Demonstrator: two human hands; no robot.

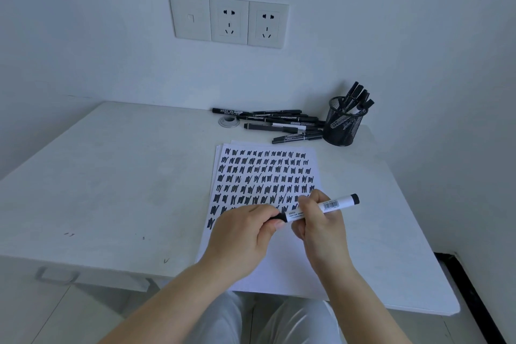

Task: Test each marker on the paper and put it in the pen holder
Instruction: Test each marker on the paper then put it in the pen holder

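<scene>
Loose markers (pixel 282 124) lie beside pen holder (pixel 344 123).

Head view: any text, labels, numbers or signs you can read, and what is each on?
Nothing is legible.
White marker, held in both hands: barcode and small print, too small to read.
Loose markers by the pen holder: white barrel labels, blurred.
Paper: only black test scribbles, no words.
Wall sockets: no lettering visible.
</scene>
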